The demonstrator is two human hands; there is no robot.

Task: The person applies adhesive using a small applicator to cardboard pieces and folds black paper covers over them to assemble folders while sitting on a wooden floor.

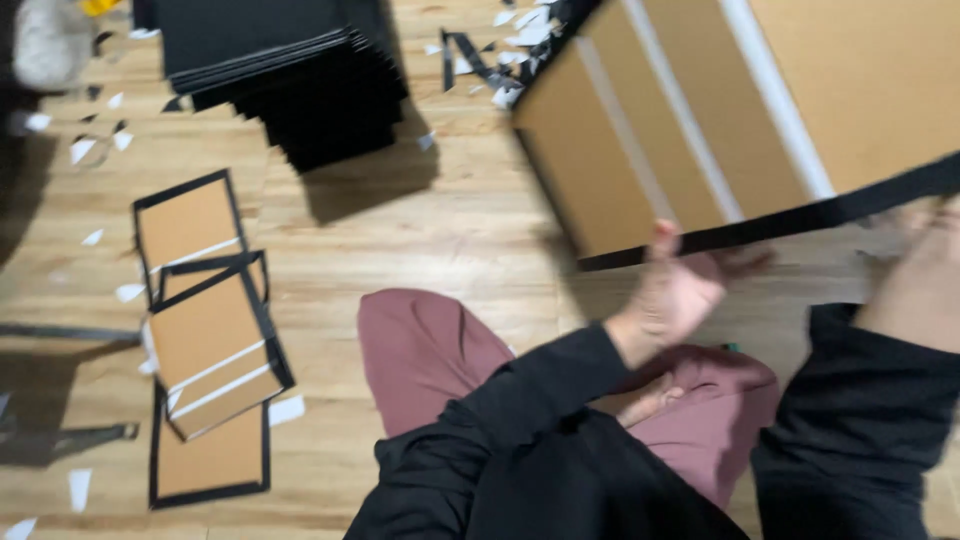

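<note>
While the person sits on the wooden floor, the left hand is up under a big brown board. This board has white stripes and a black edge. The left hand is open, with the palm up and the thumb touching the black bottom edge of the board just above it. The picture is blurry, so I cannot tell if the fingers hold the board tight.

The right hand is off to the right of the left hand, near the same black edge. It is very blurry, and I cannot tell if it is open or closed.

Below the left hand are the black sleeve and the dark pink trouser leg.

Far to the left of the left hand, a small pile of brown boards with black borders lies flat on the floor. Up and to the left of the left hand sits a stack of black sheets. Little white paper scraps lie all around on the floor. More black and white scraps lie just past the left corner of the big board.
</note>
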